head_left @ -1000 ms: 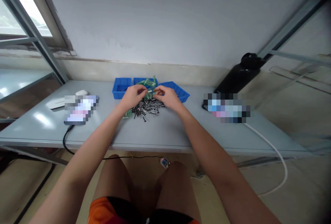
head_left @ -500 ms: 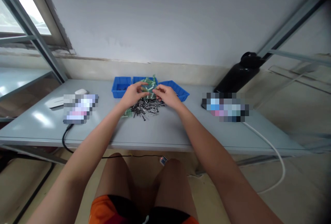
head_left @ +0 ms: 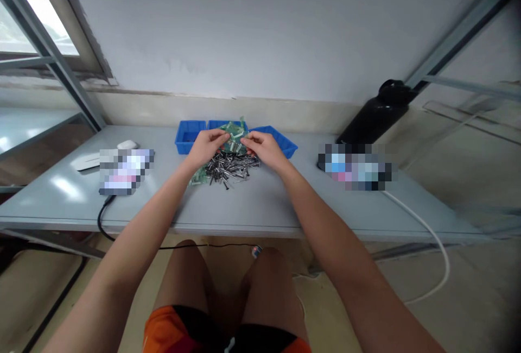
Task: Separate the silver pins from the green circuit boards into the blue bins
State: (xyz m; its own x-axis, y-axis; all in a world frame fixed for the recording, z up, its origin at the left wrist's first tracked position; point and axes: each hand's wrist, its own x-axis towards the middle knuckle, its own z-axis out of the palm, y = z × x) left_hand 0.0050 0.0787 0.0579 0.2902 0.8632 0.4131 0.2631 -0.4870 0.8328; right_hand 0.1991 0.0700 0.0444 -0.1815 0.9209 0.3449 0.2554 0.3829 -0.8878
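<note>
A crinkled, see-through green plastic bag with small metal pieces in or behind it is stretched between my hands. My left hand pinches its left side between thumb and fingers. On the opposite side, my right hand is closed on the bag's edge, some fingers tucked out of sight. Just below both hands lies a loose heap of dark and silvery screws on the grey table. A second piece of green plastic rests at the heap's left, partly behind my left forearm.
Behind my hands stand three blue bins: a left one, a middle one partly covered by the bag, and an angled right one. A black bottle leans at the right. A blurred-out phone with a cable lies left.
My left thumb and fingers, spread apart before, have come together on the bag's left side. My right fingers have shifted slightly on its right edge. The screw heap looks the same.
</note>
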